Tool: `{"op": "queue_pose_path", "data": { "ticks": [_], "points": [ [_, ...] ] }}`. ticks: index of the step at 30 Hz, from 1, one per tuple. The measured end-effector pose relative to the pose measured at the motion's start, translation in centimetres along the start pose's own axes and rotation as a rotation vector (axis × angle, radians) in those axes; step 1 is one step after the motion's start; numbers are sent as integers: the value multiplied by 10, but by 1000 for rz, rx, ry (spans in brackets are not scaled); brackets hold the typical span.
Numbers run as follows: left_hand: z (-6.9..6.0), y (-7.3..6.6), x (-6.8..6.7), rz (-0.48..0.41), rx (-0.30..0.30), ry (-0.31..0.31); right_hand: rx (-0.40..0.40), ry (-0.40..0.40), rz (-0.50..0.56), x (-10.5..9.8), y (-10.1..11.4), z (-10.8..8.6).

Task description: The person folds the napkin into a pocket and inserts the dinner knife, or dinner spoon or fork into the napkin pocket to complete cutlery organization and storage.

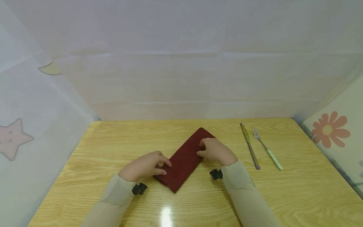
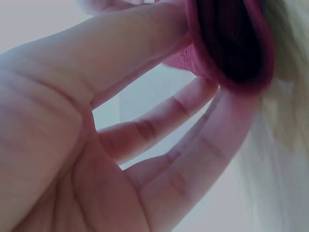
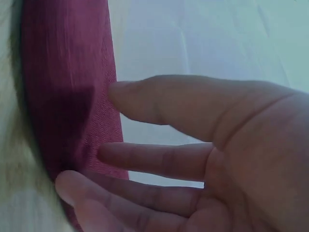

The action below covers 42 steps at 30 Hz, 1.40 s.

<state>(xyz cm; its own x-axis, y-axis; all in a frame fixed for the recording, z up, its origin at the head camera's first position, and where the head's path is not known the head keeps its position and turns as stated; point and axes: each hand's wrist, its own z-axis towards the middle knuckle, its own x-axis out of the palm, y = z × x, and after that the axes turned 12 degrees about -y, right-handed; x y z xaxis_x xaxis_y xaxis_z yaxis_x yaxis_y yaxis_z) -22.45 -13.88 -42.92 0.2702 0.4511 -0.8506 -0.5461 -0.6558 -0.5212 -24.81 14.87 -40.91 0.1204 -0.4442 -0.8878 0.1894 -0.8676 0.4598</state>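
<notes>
A dark red folded cloth napkin (image 1: 184,157) lies slantwise on the wooden table, its far end pointing right. At its near left end is my left hand (image 1: 148,165). In the left wrist view, thumb and fingers pinch the rounded folded edge of the napkin (image 2: 265,63), whose layers open into a dark gap. My right hand (image 1: 216,150) is at the far right end, fingertips touching the napkin (image 3: 67,58) with thumb and fingers spread apart in the right wrist view. The napkin's underside is hidden.
To the right of the napkin lie a table knife (image 1: 250,146) with a coloured sheen and a fork (image 1: 267,149) with a pale green handle. The wooden table (image 1: 113,135) ends at a pale cloth backdrop (image 1: 170,78) behind and at the sides.
</notes>
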Motion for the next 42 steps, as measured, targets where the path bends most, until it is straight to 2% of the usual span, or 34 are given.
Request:
{"op": "queue_pose_path", "data": {
  "ticks": [10,18,24,28,34,42],
  "points": [
    [1,-9,8,-88,-39,39,-82,-5,74,11,-3,10],
    [4,-19,14,-68,-55,56,-139,-31,119,16,-6,14],
    [7,-25,23,-43,-61,44,-125,-51,238,20,-11,15],
    [8,-27,27,-13,-65,11,-133,-73,263,9,-12,11],
    [9,-27,33,84,-15,-36,-147,-181,161,-19,-25,6],
    [9,-29,37,158,14,-68,-54,-291,81,-59,-61,-7]
  ]
}}
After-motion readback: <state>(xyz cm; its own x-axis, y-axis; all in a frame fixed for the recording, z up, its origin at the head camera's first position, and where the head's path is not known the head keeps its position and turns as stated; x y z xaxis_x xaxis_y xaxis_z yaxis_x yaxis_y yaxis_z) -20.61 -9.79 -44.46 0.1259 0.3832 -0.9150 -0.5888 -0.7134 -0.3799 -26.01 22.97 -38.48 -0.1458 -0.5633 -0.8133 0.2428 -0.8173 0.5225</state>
